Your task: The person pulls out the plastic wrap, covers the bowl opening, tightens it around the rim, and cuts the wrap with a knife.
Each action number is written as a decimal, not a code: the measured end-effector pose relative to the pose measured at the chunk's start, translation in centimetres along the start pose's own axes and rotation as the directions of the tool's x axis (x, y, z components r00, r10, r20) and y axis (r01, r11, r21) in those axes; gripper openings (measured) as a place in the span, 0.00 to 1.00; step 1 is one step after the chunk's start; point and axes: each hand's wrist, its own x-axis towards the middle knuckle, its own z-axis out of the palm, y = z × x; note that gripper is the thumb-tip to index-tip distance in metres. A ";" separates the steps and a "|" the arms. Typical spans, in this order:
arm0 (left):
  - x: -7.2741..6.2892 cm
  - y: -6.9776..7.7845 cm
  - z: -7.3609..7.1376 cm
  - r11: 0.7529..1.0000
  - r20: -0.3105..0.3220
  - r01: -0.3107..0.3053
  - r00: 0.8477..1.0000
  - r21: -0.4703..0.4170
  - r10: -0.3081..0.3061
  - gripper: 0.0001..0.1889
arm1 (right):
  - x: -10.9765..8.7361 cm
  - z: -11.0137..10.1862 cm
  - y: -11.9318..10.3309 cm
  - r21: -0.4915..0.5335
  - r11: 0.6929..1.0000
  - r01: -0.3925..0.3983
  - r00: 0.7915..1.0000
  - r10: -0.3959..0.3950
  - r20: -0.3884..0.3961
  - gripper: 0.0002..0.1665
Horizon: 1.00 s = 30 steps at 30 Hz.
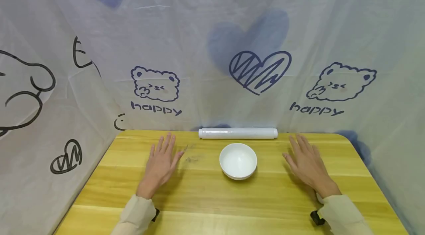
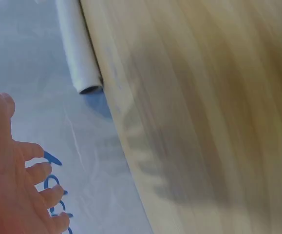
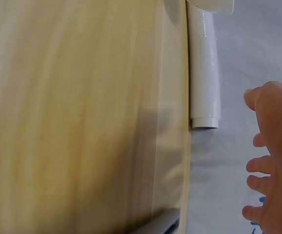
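A white bowl (image 1: 238,161) stands upright on the wooden table (image 1: 206,198), between the two hands and apart from both. Behind it, along the table's back edge, lies a roll of clear plastic film (image 1: 238,133). My left hand (image 1: 160,166) is over the table left of the bowl, fingers straight and spread, holding nothing. On the other side of the bowl, my right hand (image 1: 307,163) has its fingers extended too and holds nothing. Both wrist views show the roll's end, and the bowl's rim (image 3: 214,4) shows at the top of the right one.
A pale cloth (image 1: 206,43) printed with hearts, bears and lettering hangs behind the table and along its sides. Dark smudges (image 1: 191,159) mark the tabletop near the left hand. A black band (image 1: 317,217) sits by the right sleeve.
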 end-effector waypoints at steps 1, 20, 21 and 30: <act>0.0 0.3 0.0 1.000 0.004 0.001 1.000 -0.008 -0.001 0.37 | 0.4 0.2 -0.1 0.005 1.000 0.012 1.000 -0.012 -0.006 0.40; -0.8 12.8 4.1 0.753 0.004 0.036 0.999 -0.657 -0.044 0.32 | 7.6 4.6 -1.0 0.235 0.971 -0.042 0.990 0.009 0.139 0.37; -0.7 13.0 4.3 0.695 0.039 0.068 0.998 -0.716 -0.057 0.32 | 7.8 4.8 -1.0 0.234 0.971 -0.040 0.991 0.008 0.137 0.37; -0.5 15.0 6.4 0.184 0.270 0.299 0.948 -0.936 -0.171 0.29 | 8.8 5.6 -1.1 0.203 0.979 0.001 0.996 -0.020 0.092 0.33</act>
